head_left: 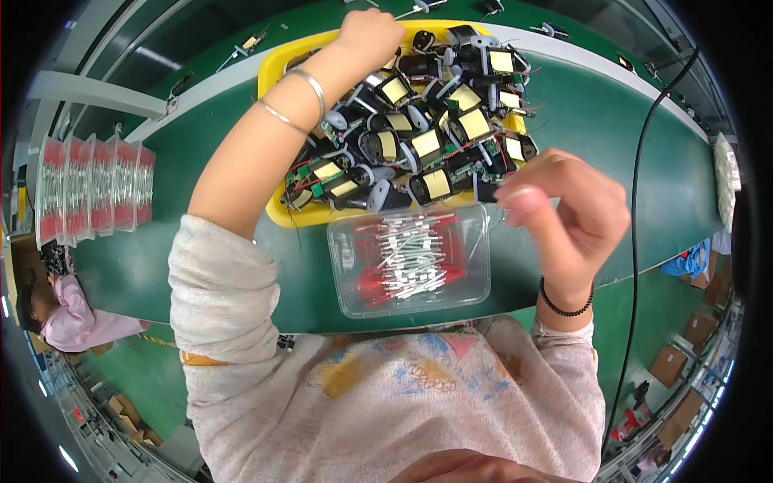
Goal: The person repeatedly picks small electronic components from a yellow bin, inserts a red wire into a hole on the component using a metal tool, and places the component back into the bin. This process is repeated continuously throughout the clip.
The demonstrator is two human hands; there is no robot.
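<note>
Your left hand [369, 36] is reaching into the far end of the yellow tray [278, 68] of black coil parts [427, 149], fingers hidden, so can't tell its grip. Your right hand [568, 213] hovers loosely curled just right of the clear box [348, 299], nothing visibly pinched.

A single head-worn fisheye view looks steeply down from close above the green workbench [201, 161]. The person's own chest fills the near edge, and the yellow tray [278, 68] lies far. Straight edges bend toward the rim.
</note>
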